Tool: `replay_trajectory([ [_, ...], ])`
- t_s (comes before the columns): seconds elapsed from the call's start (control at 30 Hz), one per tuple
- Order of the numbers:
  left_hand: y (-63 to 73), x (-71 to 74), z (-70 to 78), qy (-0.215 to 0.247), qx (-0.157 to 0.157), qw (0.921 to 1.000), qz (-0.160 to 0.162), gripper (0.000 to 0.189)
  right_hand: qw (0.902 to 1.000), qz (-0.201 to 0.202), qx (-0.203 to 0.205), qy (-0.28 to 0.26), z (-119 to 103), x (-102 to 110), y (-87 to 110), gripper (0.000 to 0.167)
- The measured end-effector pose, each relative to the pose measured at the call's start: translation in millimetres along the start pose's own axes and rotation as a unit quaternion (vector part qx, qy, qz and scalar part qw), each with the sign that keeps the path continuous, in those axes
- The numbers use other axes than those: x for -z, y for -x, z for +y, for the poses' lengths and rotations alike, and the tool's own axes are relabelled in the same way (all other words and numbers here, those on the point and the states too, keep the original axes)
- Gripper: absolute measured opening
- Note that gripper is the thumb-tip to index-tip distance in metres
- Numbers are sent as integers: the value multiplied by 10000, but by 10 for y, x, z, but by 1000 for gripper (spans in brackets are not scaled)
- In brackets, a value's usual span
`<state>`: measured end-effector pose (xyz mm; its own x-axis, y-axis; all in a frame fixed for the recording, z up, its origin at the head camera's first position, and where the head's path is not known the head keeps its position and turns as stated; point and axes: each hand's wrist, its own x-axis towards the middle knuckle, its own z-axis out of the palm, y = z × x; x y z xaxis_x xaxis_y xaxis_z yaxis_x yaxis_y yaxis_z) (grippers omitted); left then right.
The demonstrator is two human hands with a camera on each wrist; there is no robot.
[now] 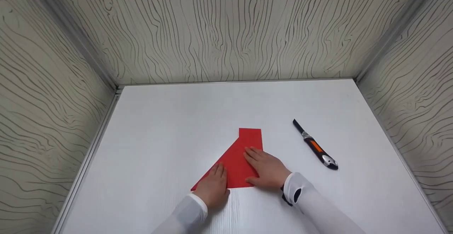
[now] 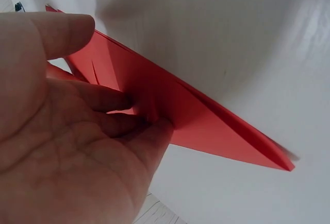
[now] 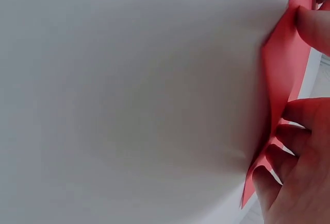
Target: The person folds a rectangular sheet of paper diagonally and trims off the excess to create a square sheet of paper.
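A folded sheet of red paper (image 1: 235, 163) lies on the white table, with a slanted left edge and a rectangular strip sticking out at the top. My left hand (image 1: 211, 188) rests on its lower left part, fingers extended. On the right side my right hand (image 1: 268, 170) presses the paper flat, its thumb near the bottom edge. Seen from the left wrist, the fingertips touch the paper (image 2: 196, 121), whose folded layers part slightly toward the pointed corner. The right wrist view has the right fingers (image 3: 296, 141) on the paper's edge, which lifts a little.
A utility knife (image 1: 316, 150) with a black and orange handle lies right of the paper, its dark blade extended and pointing away to the upper left. Wood-grain patterned panels (image 1: 226, 32) enclose the white table (image 1: 159, 120) at the back and both sides.
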<state>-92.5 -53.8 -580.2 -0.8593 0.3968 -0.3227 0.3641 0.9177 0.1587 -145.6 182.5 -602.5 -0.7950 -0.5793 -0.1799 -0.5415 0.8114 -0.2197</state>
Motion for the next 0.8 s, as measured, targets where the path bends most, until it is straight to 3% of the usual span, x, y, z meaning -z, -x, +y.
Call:
replay_trajectory([
  [0.47, 35, 41, 4, 89, -63, 9999, 12, 81, 9981, 47, -497, -351, 380, 48, 323, 86],
  [0.8, 41, 60, 6, 6, -135, 9998, 125, 79, 9969, 168, -595, -480, 705, 55, 582, 84],
])
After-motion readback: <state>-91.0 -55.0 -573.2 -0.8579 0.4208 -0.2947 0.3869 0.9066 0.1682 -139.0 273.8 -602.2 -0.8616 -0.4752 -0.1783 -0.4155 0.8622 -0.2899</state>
